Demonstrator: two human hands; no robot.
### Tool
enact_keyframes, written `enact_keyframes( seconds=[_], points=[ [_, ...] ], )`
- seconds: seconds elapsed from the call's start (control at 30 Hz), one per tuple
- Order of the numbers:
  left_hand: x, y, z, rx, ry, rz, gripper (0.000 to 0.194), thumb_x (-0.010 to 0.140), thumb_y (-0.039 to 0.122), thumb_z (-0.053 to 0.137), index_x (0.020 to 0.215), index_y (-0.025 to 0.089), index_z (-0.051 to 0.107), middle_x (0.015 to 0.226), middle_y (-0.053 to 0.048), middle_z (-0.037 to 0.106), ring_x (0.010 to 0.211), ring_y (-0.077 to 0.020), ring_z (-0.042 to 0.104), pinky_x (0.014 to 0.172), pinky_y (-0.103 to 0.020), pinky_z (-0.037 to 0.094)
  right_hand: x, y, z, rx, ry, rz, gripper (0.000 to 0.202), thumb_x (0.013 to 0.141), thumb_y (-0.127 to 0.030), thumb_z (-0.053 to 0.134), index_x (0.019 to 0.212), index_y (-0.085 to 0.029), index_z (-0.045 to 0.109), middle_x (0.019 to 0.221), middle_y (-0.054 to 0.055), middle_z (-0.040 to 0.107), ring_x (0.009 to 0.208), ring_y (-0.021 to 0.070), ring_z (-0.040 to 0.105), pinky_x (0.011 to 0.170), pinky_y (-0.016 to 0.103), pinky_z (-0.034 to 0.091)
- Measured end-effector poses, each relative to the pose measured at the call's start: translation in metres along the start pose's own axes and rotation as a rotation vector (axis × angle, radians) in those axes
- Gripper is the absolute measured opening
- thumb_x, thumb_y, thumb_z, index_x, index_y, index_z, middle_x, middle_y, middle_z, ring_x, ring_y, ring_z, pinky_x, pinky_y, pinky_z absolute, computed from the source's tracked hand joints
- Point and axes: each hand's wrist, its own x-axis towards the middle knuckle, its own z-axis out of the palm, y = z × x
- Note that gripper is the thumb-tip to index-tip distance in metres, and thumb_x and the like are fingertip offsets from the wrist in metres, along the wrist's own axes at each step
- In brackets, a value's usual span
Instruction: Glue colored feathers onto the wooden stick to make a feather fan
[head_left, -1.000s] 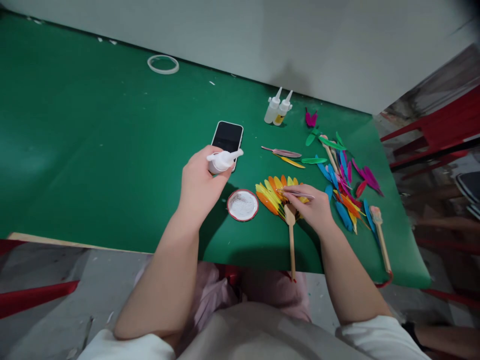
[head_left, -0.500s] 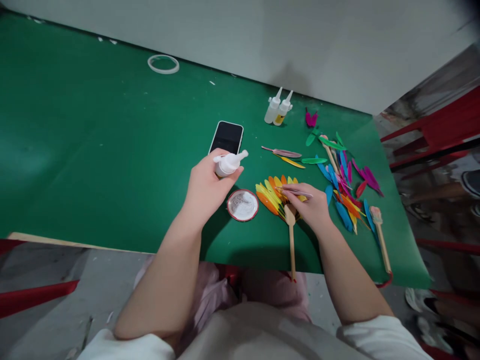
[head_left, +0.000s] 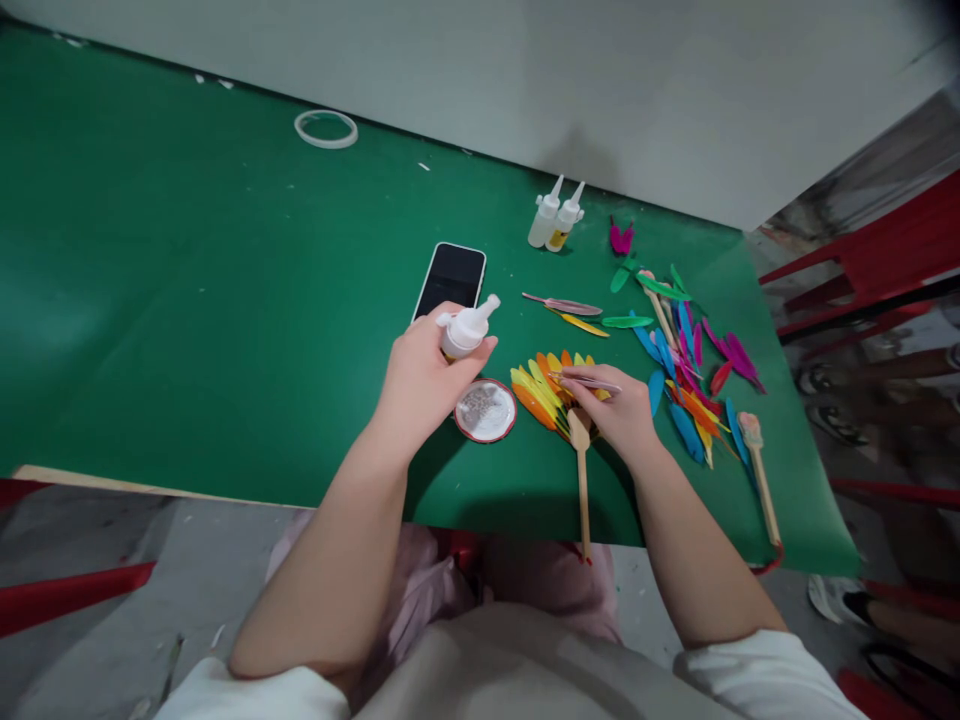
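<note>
My left hand (head_left: 424,375) is wrapped round a white glue bottle (head_left: 466,328), its nozzle tilted up to the right. Below the bottle lies a round dish with a red rim (head_left: 486,411) and whitish content. My right hand (head_left: 622,405) pinches a pair of tweezers (head_left: 598,384), whose tips reach over the feathers of a fan. Yellow and orange feathers (head_left: 541,385) spread out above the fan's wooden handle (head_left: 582,470), which sticks out past the table's near edge. My right fingers hide part of the fan's right side.
A phone (head_left: 451,275) lies behind my left hand. Two glue bottles (head_left: 555,222) stand near the wall. Loose coloured feathers (head_left: 686,375) and a second wooden handle (head_left: 761,480) lie to the right. A translucent ring (head_left: 325,130) is at the back of the green table (head_left: 187,300).
My left hand has moved slightly right with the glue bottle, towards the fan. My right hand with the tweezers stays almost in place over the feathers.
</note>
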Motion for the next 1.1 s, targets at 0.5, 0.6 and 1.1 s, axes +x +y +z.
enact_keyframes(
  seconds=[0.5,0.6,1.1],
  points=[
    [0.0000,-0.0019,0.0015,0.008,0.010,0.002,0.015,0.076,0.031,0.064,0.084,0.019,0.060,0.073,0.001,0.062,0.067,-0.0141,0.055,0.060,-0.027,0.039,-0.0006,-0.0013,-0.0012,0.011,0.002,-0.029,0.011,0.082,-0.027,0.063,0.083,-0.023,0.073,0.084,0.003,0.076,0.078,0.0187,0.070,0.072,0.033,0.057],
    [0.0000,-0.0021,0.0015,0.017,0.005,-0.003,0.016,0.076,0.032,0.064,0.084,0.019,0.059,0.074,0.001,0.063,0.068,-0.0145,0.056,0.060,-0.027,0.039,-0.0010,-0.0022,-0.0015,0.010,-0.007,-0.019,0.011,0.082,-0.027,0.062,0.083,-0.024,0.073,0.085,0.003,0.076,0.079,0.0191,0.070,0.073,0.034,0.057],
    [-0.0011,-0.0015,0.0014,0.022,0.004,0.014,0.014,0.076,0.031,0.064,0.082,0.020,0.058,0.073,0.002,0.062,0.067,-0.0138,0.055,0.060,-0.026,0.039,-0.0018,-0.0044,-0.0033,0.032,0.009,-0.020,0.011,0.082,-0.027,0.063,0.084,-0.024,0.073,0.085,0.003,0.075,0.079,0.0191,0.070,0.074,0.034,0.057]
  ],
)
